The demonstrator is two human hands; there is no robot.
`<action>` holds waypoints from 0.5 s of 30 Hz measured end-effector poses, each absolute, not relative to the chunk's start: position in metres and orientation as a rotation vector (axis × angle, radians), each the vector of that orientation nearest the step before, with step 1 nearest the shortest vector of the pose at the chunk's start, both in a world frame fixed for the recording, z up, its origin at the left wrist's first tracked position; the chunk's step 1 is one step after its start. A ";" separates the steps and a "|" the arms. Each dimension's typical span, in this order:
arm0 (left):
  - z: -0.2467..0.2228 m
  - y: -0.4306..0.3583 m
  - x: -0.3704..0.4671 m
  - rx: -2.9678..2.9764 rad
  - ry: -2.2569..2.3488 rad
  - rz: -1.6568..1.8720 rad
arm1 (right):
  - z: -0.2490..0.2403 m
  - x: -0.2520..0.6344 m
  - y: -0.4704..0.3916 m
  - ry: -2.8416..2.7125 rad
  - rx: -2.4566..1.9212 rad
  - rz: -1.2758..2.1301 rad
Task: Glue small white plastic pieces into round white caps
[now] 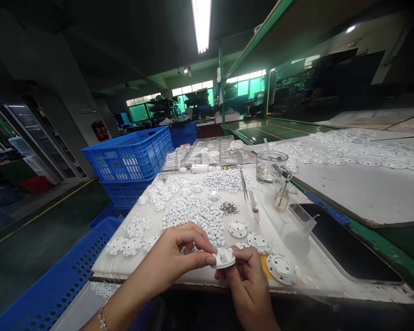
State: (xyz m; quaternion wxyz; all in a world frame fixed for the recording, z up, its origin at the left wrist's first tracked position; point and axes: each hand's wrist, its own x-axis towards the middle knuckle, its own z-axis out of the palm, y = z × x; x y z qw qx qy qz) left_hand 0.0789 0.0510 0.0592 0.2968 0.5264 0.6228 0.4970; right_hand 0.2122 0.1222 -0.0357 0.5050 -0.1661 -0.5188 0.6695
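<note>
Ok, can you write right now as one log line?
left hand: holds white disc | right hand: holds same disc | tweezers: beside syringe | mug: behind bottle

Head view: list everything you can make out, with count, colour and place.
Worktop: one, white, centre
Crates: several, blue, left
Small pieces: heaps, white, mid-worktop
Loose discs: many, white, around heaps
Dark bits: one pile, dark, right of heaps
Tweezers: one, metallic, by dark bits
Syringe: one, clear, by tweezers
Mug: one, clear, behind bottle
Bottle: one, clear, right
Flat device: one, black-faced, right edge
Far discs: many, white, right-hand table
Tub: one, red, left floor
Held part: one, white, between hands
Bracelet: one, silvery, left wrist
Left hand, right hand: two, bare, front
</note>
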 end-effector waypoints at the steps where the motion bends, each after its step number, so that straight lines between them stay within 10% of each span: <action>1: 0.058 0.050 0.081 1.447 1.667 1.340 | -0.034 0.212 0.122 -1.237 -0.408 1.627; 15: 0.010 0.054 0.100 2.089 1.583 1.639 | -0.020 0.220 0.124 -1.155 -0.531 1.798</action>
